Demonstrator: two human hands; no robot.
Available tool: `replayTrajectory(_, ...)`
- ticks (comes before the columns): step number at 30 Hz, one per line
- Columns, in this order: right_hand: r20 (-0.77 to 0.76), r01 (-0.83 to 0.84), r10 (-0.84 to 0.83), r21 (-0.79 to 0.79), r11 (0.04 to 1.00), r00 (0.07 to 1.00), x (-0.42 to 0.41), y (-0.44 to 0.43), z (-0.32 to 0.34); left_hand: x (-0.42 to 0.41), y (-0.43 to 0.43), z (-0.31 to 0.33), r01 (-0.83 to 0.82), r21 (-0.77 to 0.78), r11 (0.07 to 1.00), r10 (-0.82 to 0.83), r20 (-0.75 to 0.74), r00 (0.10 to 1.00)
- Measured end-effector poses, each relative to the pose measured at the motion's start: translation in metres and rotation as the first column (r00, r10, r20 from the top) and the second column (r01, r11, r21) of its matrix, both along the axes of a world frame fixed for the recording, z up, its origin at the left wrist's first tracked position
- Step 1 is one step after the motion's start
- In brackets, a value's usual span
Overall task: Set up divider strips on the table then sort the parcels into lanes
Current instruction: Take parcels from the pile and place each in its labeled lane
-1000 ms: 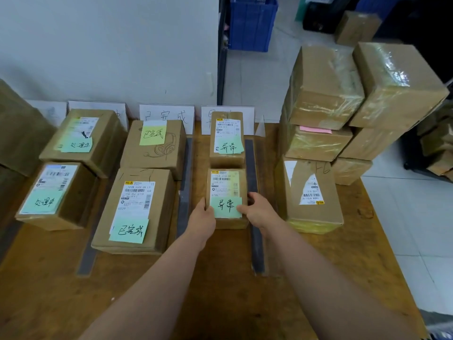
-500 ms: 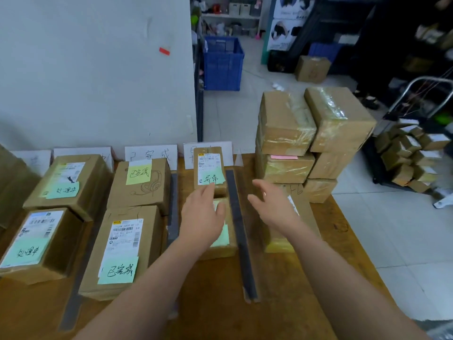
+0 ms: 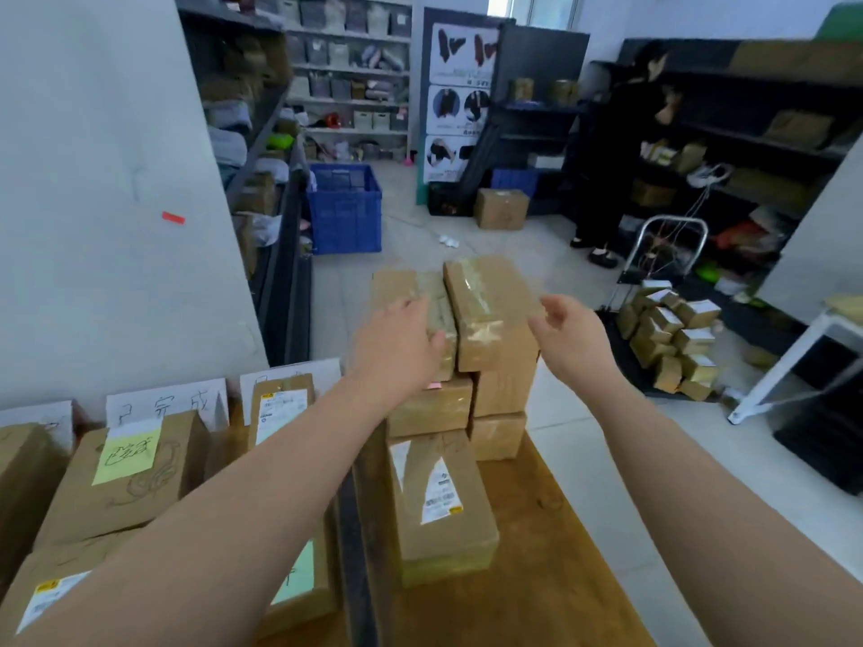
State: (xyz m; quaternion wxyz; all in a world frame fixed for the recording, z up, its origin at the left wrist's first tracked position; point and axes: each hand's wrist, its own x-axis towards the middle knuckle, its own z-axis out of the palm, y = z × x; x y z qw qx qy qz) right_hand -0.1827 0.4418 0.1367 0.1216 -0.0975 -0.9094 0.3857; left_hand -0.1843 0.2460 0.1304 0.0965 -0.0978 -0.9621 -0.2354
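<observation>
Parcels stacked at the far right of the tabletop, seen from the head camera. Left hand spread flat, grip wide, over the top-left taped parcel of the stack; contact hard to judge. Right hand just right of the top-right taped parcel, grip wide, fingers curled, holding nothing. Dark divider strip left of the stack, with a labelled parcel lying against it. Sorted parcels with green and yellow notes further left.
</observation>
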Motion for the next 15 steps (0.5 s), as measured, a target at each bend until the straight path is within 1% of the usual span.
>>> replayTrajectory(4, 0.083, 0.034, -0.029, -0.061, 0.998, 0.996, -0.035, 0.034, 0.000, -0.033, 0.042, 0.009, -0.030, 0.094, 0.995, 0.018, 0.128, 0.992)
replayTrajectory(6, 0.133, 0.030, -0.012, -0.132, 0.991, 0.991, -0.048, 0.044, -0.002, -0.049, 0.055, 0.004, -0.061, 0.146, 0.987, 0.031, 0.199, 0.980)
replayTrajectory(8, 0.197, 0.005, 0.039, -0.222, 0.975, 0.980, -0.056, 0.050, -0.006, -0.059, 0.065, -0.002, -0.099, 0.197, 0.975, 0.048, 0.248, 0.968)
replayTrajectory(11, 0.263, -0.036, 0.141, -0.366, 0.930, 0.954, -0.064, 0.056, -0.014, -0.069, 0.075, -0.009, -0.151, 0.212, 0.965, 0.093, 0.262, 0.961)
replayTrajectory(13, 0.255, -0.051, 0.190, -0.469, 0.882, 0.948, -0.069, 0.063, -0.023, -0.072, 0.080, -0.009, -0.183, 0.249, 0.951, 0.117, 0.259, 0.959)
replayTrajectory(15, 0.230, -0.052, 0.211, -0.551, 0.833, 0.950, -0.069, 0.067, -0.026, -0.070, 0.085, -0.007, -0.206, 0.320, 0.925, 0.130, 0.245, 0.961)
